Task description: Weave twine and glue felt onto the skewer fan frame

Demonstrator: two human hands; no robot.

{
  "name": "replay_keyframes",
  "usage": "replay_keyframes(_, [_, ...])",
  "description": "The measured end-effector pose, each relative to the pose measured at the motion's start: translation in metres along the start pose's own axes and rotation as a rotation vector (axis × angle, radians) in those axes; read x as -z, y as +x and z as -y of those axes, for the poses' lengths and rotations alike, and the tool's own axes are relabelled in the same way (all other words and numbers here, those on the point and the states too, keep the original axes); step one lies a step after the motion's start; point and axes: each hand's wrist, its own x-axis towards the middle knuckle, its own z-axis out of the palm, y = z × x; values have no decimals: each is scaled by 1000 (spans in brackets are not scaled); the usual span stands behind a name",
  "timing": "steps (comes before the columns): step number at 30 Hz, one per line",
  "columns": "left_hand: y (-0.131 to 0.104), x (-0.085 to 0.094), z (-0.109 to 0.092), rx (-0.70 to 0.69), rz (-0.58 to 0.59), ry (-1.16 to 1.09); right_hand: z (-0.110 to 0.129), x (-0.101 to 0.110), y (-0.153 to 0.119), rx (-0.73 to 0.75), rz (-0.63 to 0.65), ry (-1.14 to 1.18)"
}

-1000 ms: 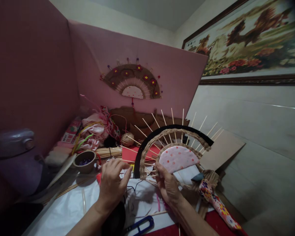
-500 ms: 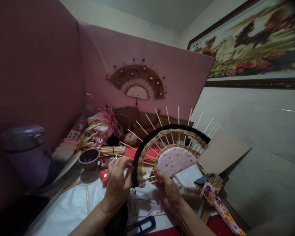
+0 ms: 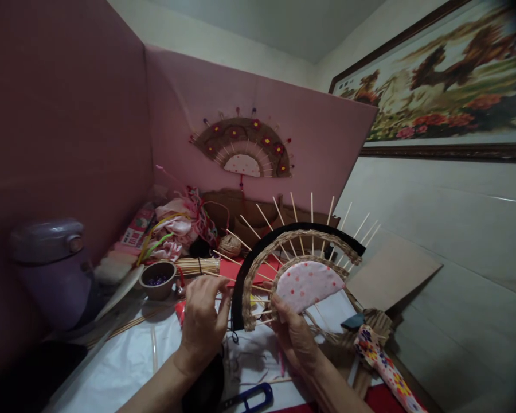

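Note:
A half-round fan frame [image 3: 258,269] of thin wooden sticks, woven with brown cord and edged by a black band [image 3: 239,287], is held up in front of me. At its centre is a white half-disc [image 3: 309,284] with red dots. My right hand [image 3: 298,338] grips the frame at the half-disc's lower left corner, thumb in front and fingers partly hidden behind. My left hand [image 3: 204,315] is closed by the band's left end, fingertips bent around the stick ends there; what they pinch is hidden. A small black loop [image 3: 234,337] hangs below the band.
A finished fan [image 3: 243,146] hangs on the pink panel. Behind my hands are a bowl of beads [image 3: 158,281], bundled sticks [image 3: 198,265], a twine ball [image 3: 229,245] and fabric scraps. A blue-handled cutter [image 3: 253,397] lies in front, a flowered glue gun-like object [image 3: 387,361] at right.
My left fingertips have drawn slightly left, off the black band. The right hand keeps its grip, and the fan frame has tilted a little. The whole view has shifted slightly.

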Motion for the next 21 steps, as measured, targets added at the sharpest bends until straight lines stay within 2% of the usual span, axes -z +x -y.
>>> replay_keyframes(2, [2,2,0,-63,-47,31,0,0,0,5,25,-15])
replay_keyframes(5, [4,5,-1,-115,-46,44,-2,1,-2,25,99,-68])
replay_keyframes(9, [3,5,-2,-83,-19,46,-5,4,-4,40,135,-166])
replay_keyframes(13, [2,4,-3,-23,-41,25,-6,5,-4,15,213,-164])
replay_keyframes(21, [3,5,-3,23,-53,29,-2,1,-6,7,192,-163])
